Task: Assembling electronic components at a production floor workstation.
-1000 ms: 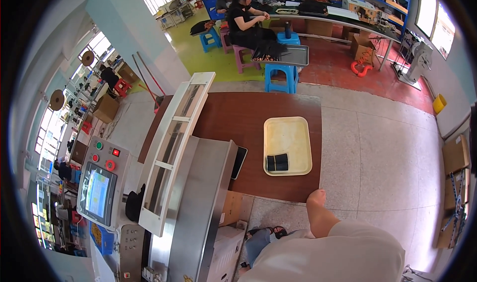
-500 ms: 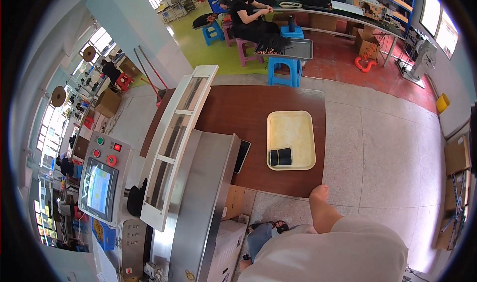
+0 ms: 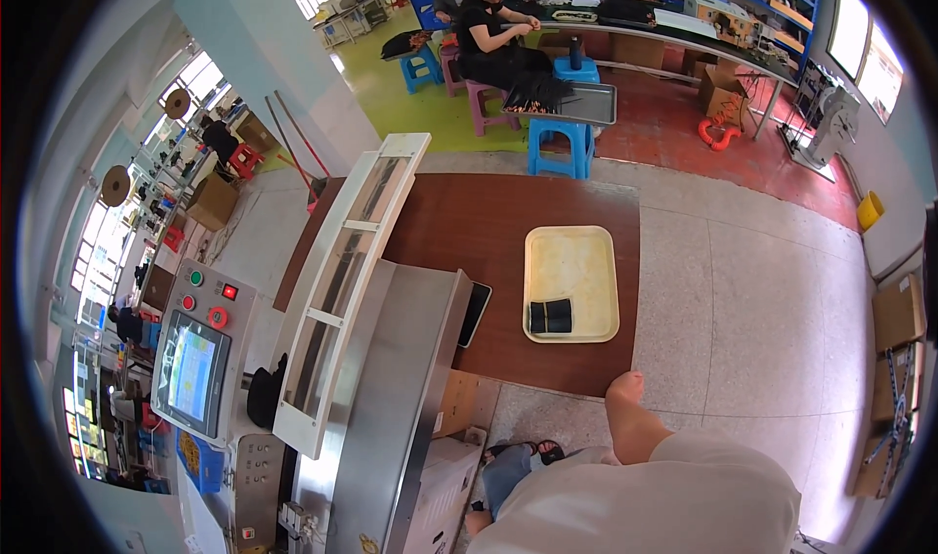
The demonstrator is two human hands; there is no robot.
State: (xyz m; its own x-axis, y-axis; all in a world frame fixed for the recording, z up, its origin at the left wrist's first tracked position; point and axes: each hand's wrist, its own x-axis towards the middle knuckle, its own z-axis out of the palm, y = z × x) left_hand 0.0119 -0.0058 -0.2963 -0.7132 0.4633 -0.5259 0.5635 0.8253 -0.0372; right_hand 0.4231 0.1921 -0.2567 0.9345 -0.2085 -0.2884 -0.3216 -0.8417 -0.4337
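Observation:
My right hand point(image 3: 626, 388) is at the near right corner of the brown table point(image 3: 469, 207), beside its edge. Its fingers do not show clearly, and I see nothing in it. A small patch of my left hand or wrist point(image 3: 478, 523) shows at the lower edge beside a blue-jeaned leg, with the fingers hidden. Beyond my right hand, a cream tray point(image 3: 572, 256) lies on the table. In its near left corner rests a black bundle point(image 3: 550, 316) with a thin yellowish band around it. A dark phone point(image 3: 475, 314) lies left of the tray, partly hidden by the machine.
A steel machine point(image 3: 391, 359) with a long white-framed cover point(image 3: 327, 317) stands at left, beside a control panel with a lit screen point(image 3: 192, 373). Beyond the table, a grey tray of black strands point(image 3: 537, 95) sits on blue stools point(image 3: 559, 146). Two people sit at a far bench.
The whole view has shifted slightly, so the table and tray appear a little lower. My right hand stays at the table corner, and the bundle keeps its place in the tray.

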